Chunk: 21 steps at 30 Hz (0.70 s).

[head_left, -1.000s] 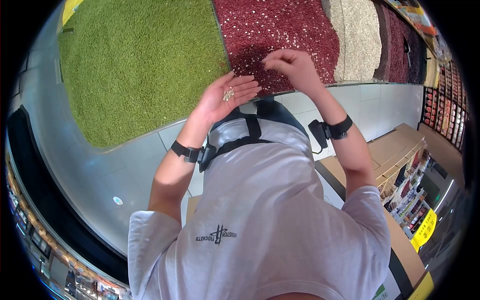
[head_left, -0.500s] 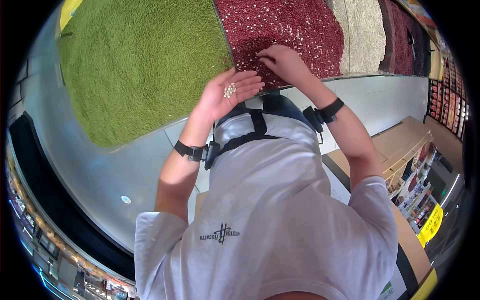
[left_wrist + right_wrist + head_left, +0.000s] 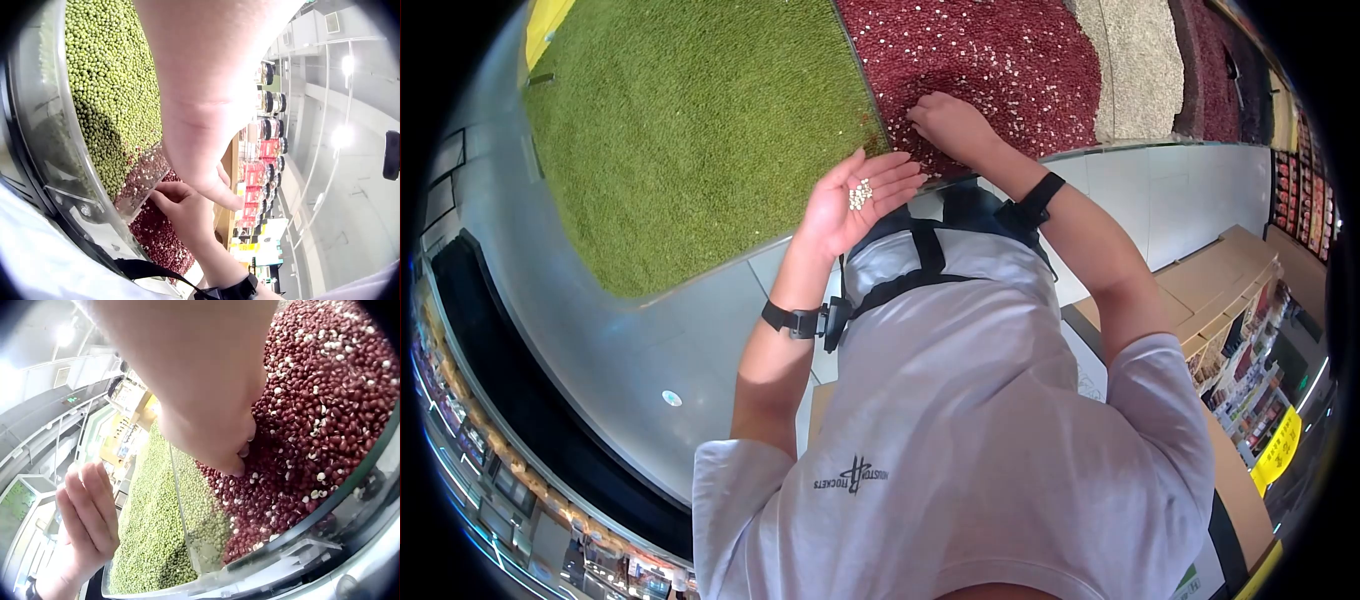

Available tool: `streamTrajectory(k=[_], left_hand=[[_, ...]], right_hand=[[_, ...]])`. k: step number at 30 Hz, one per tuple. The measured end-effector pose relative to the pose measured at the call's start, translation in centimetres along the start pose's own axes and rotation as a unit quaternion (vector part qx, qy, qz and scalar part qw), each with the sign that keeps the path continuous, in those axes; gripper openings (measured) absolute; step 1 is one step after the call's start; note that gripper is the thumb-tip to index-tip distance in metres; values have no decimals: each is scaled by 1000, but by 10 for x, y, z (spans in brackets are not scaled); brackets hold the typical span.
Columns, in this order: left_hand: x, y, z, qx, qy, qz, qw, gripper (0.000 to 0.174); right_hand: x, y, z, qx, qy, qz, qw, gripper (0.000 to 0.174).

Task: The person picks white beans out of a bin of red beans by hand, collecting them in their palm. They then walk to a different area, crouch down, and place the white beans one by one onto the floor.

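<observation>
My left hand (image 3: 836,205) is held palm up near the front edge of the bins, fingers straight, with a small heap of pale grains (image 3: 860,194) in the palm. Dark red beans (image 3: 312,456) with whitish grains scattered among them lie under my right hand (image 3: 952,127). In the right wrist view its bent fingertips (image 3: 240,464) are right at the bean surface. I cannot tell whether they pinch a grain. The left wrist view shows the right thumb and forefinger close together by the clear divider (image 3: 142,181).
Green beans (image 3: 700,130) fill the large bin on the left, and a bin of pale grain (image 3: 1142,70) lies right of the red beans. A clear rim (image 3: 369,478) runs along the bin front. Jars (image 3: 253,194) stand on shelves beyond.
My right hand has moved left and down to the red beans, its fingers lowering to the surface. The left hand stays palm up with the grains. The head view has shifted slightly.
</observation>
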State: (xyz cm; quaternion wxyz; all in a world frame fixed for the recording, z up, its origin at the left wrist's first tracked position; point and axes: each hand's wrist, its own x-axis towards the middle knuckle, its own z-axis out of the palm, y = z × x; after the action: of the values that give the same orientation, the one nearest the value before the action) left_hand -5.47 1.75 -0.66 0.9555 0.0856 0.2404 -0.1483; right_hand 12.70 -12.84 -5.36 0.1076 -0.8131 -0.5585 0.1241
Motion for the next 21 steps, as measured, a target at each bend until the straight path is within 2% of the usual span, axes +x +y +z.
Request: streamTrajectory(k=[2, 5, 7, 8, 10, 11, 12, 13, 14, 15, 16, 18, 21], left_hand=[[1, 0, 0, 2, 2, 2, 1000, 57], [0, -1, -1, 4, 5, 6, 1000, 57], [0, -2, -1, 3, 6, 9, 1000, 57], [1, -2, -1, 2, 11, 8, 1000, 57], [2, -2, -3, 1, 13, 8, 1000, 56], [3, -3, -4, -1, 8, 6, 1000, 56], [4, -4, -3, -4, 3, 5, 1000, 56], [5, -4, -2, -5, 1, 6, 1000, 56], [5, -4, 0, 2, 5, 3, 1000, 56], [7, -4, 2, 10, 8, 0, 1000, 55], [8, -4, 3, 10, 5, -1, 1000, 55], [11, -4, 6, 13, 7, -10, 1000, 55], [14, -4, 11, 16, -2, -20, 1000, 55]], right_hand=[[1, 6, 4, -12, -1, -4, 1000, 12], [-2, 11, 0, 54, 43, -16, 997, 14], [-6, 7, -18, 161, 38, 81, 983, 14], [-10, 9, -23, 160, 36, 80, 983, 14], [-16, 9, -37, 332, 44, 165, 928, 15], [-21, 9, -46, 396, 25, 179, 900, 18], [-26, 10, -51, 394, 24, 179, 901, 18], [-30, 11, -55, 553, 9, 221, 803, 19], [-34, 12, -59, 692, -5, 256, 675, 21], [-37, 9, -65, 734, 3, 260, 628, 22], [-42, 8, -68, 732, 5, 261, 629, 22], [-50, 9, -73, 823, 9, 193, 534, 21], [-55, 12, -76, 839, -1, 149, 523, 23]])
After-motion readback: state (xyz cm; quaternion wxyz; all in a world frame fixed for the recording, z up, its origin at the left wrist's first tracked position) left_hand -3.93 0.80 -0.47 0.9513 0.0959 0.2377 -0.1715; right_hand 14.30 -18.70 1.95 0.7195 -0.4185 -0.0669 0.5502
